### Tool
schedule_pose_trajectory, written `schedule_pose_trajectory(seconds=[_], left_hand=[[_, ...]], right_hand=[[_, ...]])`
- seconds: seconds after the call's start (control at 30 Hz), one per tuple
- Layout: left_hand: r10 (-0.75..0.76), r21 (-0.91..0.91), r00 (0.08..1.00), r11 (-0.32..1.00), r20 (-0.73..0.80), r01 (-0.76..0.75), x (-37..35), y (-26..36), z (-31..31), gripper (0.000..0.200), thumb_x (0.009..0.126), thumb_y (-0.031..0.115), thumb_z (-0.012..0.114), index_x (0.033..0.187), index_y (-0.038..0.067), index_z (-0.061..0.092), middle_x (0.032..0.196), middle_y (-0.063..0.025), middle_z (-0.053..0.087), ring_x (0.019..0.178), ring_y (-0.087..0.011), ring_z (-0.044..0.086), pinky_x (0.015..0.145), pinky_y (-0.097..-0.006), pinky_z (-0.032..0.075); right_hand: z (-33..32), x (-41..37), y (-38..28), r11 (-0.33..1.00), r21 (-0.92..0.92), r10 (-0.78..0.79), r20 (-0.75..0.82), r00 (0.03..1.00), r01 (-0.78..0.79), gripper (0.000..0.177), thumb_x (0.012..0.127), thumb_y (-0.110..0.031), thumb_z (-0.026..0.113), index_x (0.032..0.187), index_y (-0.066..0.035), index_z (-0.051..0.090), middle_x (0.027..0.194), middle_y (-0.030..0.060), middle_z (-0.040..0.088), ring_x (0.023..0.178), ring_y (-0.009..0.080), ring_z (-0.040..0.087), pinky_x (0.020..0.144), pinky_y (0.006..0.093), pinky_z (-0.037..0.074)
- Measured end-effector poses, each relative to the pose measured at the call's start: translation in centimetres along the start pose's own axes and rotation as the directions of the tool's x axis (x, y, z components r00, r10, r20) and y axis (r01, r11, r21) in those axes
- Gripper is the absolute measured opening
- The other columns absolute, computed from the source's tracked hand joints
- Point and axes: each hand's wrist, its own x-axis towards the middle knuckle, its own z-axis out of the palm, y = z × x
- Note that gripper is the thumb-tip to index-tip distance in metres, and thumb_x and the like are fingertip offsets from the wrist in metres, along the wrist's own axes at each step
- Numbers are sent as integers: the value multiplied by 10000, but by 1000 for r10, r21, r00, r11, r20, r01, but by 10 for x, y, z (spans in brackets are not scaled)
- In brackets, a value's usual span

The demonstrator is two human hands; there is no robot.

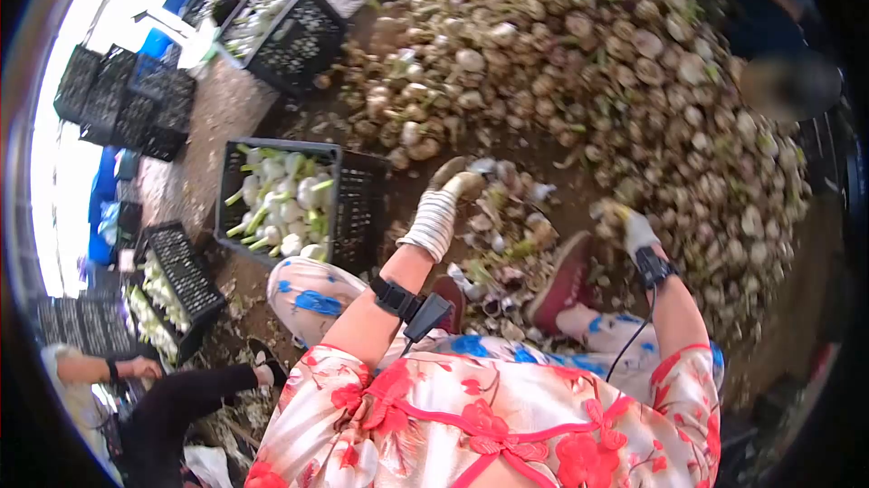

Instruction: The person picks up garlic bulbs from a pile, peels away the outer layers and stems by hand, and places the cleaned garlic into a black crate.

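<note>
My left hand (444, 205), in a pale glove with a striped cuff, reaches over the ground between the crate and the peelings, its soiled fingers apart. Just past its fingertips is a small bluish-white piece (482, 166) that I cannot make out. At the near edge of a large heap of garlic bulbs (579, 62), my right hand (634, 224) has its gloved fingers curled around what looks like a garlic bulb (606, 210). Loose skins and trimmings (498, 253) lie between my shoes. Left of my left hand, a black crate (362, 203) holds trimmed white garlic with green stems (288, 203).
Another filled black crate (303, 40) stands farther back. Stacked black crates (122, 103) are at the far left. At lower left, a person (172, 406) sits by a tilted crate (186, 266) of garlic. Another person (747, 8) is beyond the heap, upper right.
</note>
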Motion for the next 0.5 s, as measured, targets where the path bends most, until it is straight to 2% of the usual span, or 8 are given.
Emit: schedule_pose_trajectory(seconds=[0.03, 0.07, 0.1, 0.17, 0.23, 0.3, 0.37, 0.5], left_hand=[[-99, 162, 990, 983, 97, 83, 2, -13, 12, 514, 822, 196, 581, 1276, 78, 371, 901, -65, 597, 782, -173, 590, 692, -306, 504], [-61, 296, 974, 955, 220, -7, 3, -29, 21, 540, 826, 224, 584, 1289, 76, 348, 994, -82, 573, 862, -172, 570, 739, -301, 489], [-25, 404, 940, 907, 340, -123, 6, -48, 29, 568, 830, 253, 587, 1301, 74, 325, 1088, -99, 549, 941, -170, 551, 785, -295, 474], [290, 376, 851, 801, 438, -466, 0, -67, 46, 590, 836, 224, 584, 1313, 49, 284, 1309, -110, 342, 1120, -170, 421, 891, -300, 418], [489, 218, 800, 787, 347, -576, -1, -63, 42, 579, 825, 139, 590, 1308, 41, 286, 1255, -103, 389, 1108, -179, 431, 907, -294, 409], [370, 40, 867, 913, 334, -405, -35, -35, 45, 573, 813, 79, 588, 1304, 53, 292, 1226, -99, 402, 1094, -186, 440, 910, -288, 412], [385, 27, 809, 897, 444, -442, -43, -35, 36, 577, 813, 81, 585, 1305, 63, 286, 1223, -94, 408, 1081, -188, 452, 906, -299, 422], [281, -213, 843, 956, 459, -203, -56, -28, 19, 430, 838, 185, 564, 1226, 63, 425, 1092, -59, 521, 1008, -158, 511, 878, -282, 436]], right_hand=[[30, -7, 3, 870, -287, -396, 79, 915, 401, 259, 785, -271, 600, 996, -125, 635, 862, -47, 617, 641, 78, 518, 542, 251, 418], [86, -46, -31, 991, -94, -101, -17, 995, 99, 267, 830, -229, 540, 1053, -98, 601, 955, -8, 620, 750, 87, 563, 610, 228, 450], [94, -31, -23, 985, 79, -166, 249, 954, 151, 343, 826, -240, 546, 1126, -75, 544, 1013, 21, 600, 782, 101, 568, 637, 243, 462], [156, -62, -28, 953, 39, -304, 174, 937, 302, 518, 847, -384, 527, 1214, -34, 422, 1044, 58, 572, 809, 148, 583, 680, 307, 494], [175, -72, -30, 962, 230, -206, 253, 945, 148, 415, 830, -392, 568, 1029, -28, 569, 843, 28, 601, 712, 114, 570, 639, 238, 483], [187, -68, -31, 916, 343, -301, 245, 922, 209, 397, 842, -358, 571, 1011, 2, 573, 852, 20, 600, 736, 88, 558, 638, 227, 473], [198, -79, -33, 824, -9, -557, 170, 813, 566, 356, 840, -306, 592, 992, 16, 579, 851, 7, 595, 742, 55, 531, 630, 207, 453], [210, -114, -40, 861, -34, -491, 208, 846, 508, 318, 841, -239, 600, 1013, 27, 574, 857, 2, 592, 746, 39, 499, 642, 185, 432]])
